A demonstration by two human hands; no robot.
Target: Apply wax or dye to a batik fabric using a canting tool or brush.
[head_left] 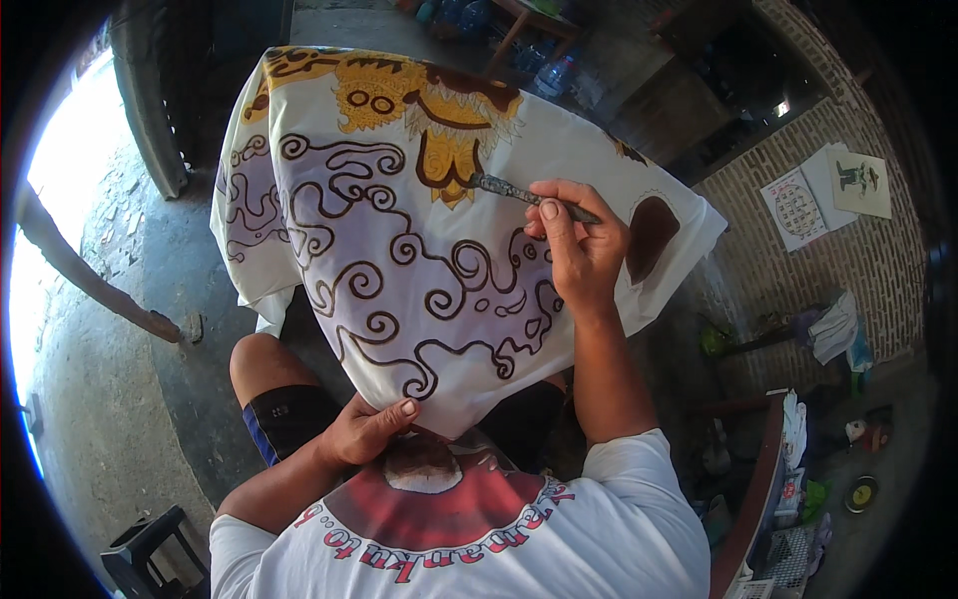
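Observation:
A large white cloth (519, 150) hangs draped in front of me, with brown swirling lines over a pale purple patch. Across its upper part run gold and dark brown figures. My right hand (581, 235) holds a dark, stained paintbrush (514, 190) between thumb and fingers. The brush tip points left and meets the lower edge of a gold and brown motif (447, 165). At the cloth's near edge, my left hand (371, 431) grips the fabric with the thumb on top; its other fingers are mostly hidden.
To the left is a grey concrete floor (120, 399) with a wooden pole (90, 270) over it. A dark plastic stool (155, 554) stands at lower left. Two drawings (798, 208) hang on the brick wall at right. Plastic bottles (554, 75) stand beyond the cloth.

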